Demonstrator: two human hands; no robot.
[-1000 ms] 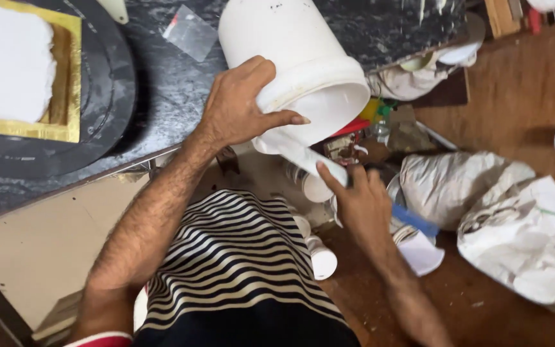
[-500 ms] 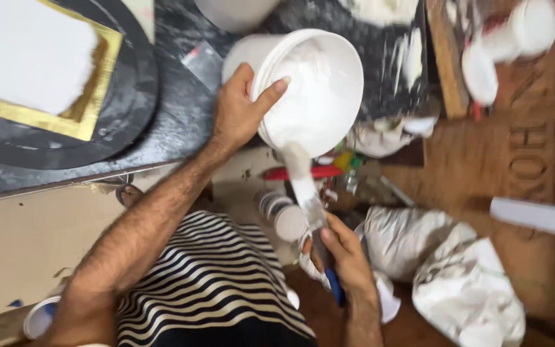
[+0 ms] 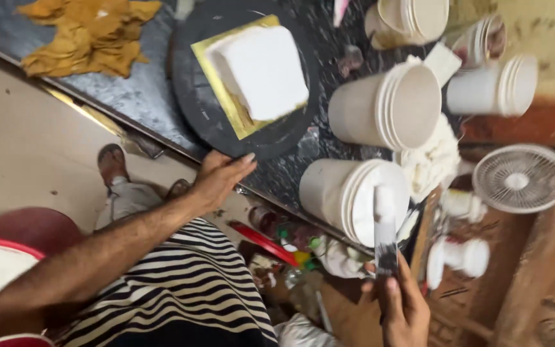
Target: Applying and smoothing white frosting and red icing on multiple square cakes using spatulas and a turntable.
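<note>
My left hand (image 3: 218,178) reaches out with spread fingers and touches the near edge of the dark stone counter (image 3: 130,96), just below a round black turntable (image 3: 195,109). On the turntable sits a white square cake (image 3: 259,71) on a gold board. My right hand (image 3: 403,308) holds a flat spatula (image 3: 385,225) coated in white cream, its blade pointing up in front of a white bucket (image 3: 348,196) lying on its side. The view is blurred.
More white buckets (image 3: 387,106) with lids stand on the counter, one (image 3: 493,87) further right. A yellow cloth (image 3: 88,32) lies at the far left. A small white fan (image 3: 520,178) is at the right. Clutter, a red tool (image 3: 261,241) and a striped cloth (image 3: 175,289) lie below the counter.
My left hand let go of the white bucket and moved to the counter edge by the turntable. The bucket now rests on the counter. The view swung, and the spatula stays in my right hand.
</note>
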